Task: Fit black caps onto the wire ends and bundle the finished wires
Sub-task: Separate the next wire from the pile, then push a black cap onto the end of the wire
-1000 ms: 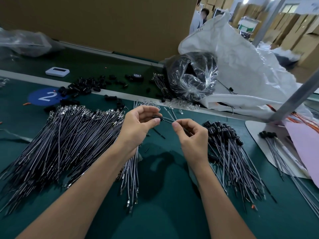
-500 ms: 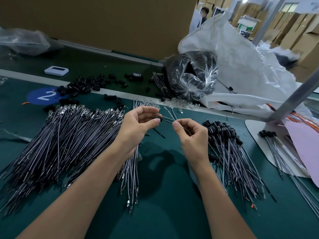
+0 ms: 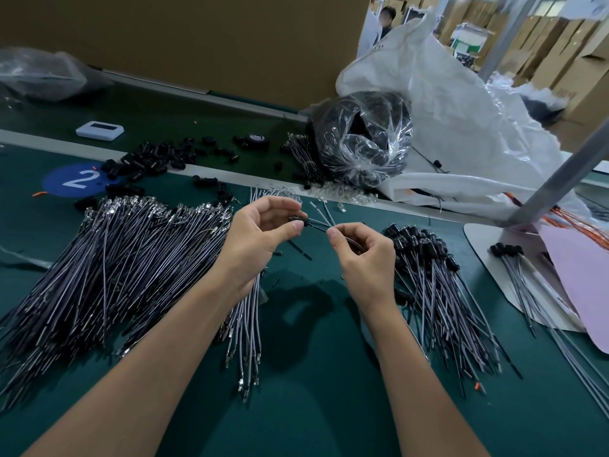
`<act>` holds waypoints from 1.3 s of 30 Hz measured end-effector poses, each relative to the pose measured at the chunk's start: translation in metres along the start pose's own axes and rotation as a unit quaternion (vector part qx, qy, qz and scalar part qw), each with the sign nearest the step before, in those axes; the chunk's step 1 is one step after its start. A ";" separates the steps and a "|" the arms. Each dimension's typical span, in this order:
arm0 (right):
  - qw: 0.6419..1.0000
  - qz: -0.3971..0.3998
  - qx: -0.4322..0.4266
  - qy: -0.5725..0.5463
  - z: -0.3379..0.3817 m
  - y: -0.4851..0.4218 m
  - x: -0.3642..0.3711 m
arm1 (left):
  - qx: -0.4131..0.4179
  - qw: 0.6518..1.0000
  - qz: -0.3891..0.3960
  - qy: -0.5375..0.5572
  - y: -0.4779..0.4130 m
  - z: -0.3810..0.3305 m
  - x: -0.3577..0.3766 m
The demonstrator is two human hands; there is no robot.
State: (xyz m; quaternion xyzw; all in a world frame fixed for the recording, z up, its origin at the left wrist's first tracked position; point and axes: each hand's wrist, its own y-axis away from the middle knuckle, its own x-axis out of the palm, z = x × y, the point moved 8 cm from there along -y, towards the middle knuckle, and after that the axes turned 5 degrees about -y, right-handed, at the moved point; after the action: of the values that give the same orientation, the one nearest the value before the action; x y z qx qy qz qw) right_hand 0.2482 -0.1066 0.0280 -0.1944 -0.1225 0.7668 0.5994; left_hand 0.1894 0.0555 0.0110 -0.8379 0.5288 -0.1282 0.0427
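Note:
My left hand (image 3: 260,235) pinches a small black cap (image 3: 298,220) between thumb and fingers. My right hand (image 3: 365,255) pinches thin grey wires (image 3: 321,212) whose ends point up and left toward the cap; the cap and wire end meet between the hands. A big pile of uncapped grey wires (image 3: 108,258) fans out on the left. A smaller bunch (image 3: 245,328) lies under my left wrist. Capped wires (image 3: 435,282) lie in a heap to the right. Loose black caps (image 3: 155,156) are scattered at the back.
The green mat (image 3: 313,390) bears a blue "2" disc (image 3: 77,179). Behind stand a clear bag of black parts (image 3: 365,140), a white sack (image 3: 461,120), a white device (image 3: 100,130) and clear beads (image 3: 346,194). At right are a white board (image 3: 487,258), pink sheet (image 3: 586,291), a grey post (image 3: 560,173) and capped wires (image 3: 514,262).
The hands have barely shifted; the cap in my left hand and the wire end in my right stay pressed together, the fingers working slightly.

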 end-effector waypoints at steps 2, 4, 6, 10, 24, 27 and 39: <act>1.000 0.019 0.002 -0.019 0.001 0.001 0.003 | 0.001 1.000 -0.003 0.003 0.000 0.000 -0.001; 0.999 0.027 0.002 -0.033 0.002 0.002 0.004 | 0.001 1.000 -0.006 0.003 0.000 0.000 -0.002; 0.999 0.018 0.004 -0.035 0.002 0.001 0.001 | 0.000 1.000 -0.002 -0.002 0.000 0.001 -0.001; 1.000 0.000 -0.001 -0.011 0.001 0.000 -0.001 | -0.005 1.000 0.019 -0.005 0.002 0.001 0.004; 1.000 0.001 -0.023 0.011 0.003 0.000 0.001 | -0.022 0.999 -0.024 0.004 0.004 0.002 -0.001; 1.000 0.008 -0.009 -0.001 0.001 -0.001 0.001 | -0.025 0.999 -0.020 0.007 0.005 0.001 0.000; 0.999 0.014 0.031 -0.033 -0.003 0.000 0.003 | -0.026 0.999 -0.013 0.018 0.007 -0.001 0.001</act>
State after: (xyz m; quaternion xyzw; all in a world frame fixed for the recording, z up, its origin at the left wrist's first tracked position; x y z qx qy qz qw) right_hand 0.2490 -0.1040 0.0247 -0.1522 -0.1155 0.7843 0.5902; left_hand 0.1833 0.0521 0.0111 -0.8432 0.5215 -0.1302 0.0091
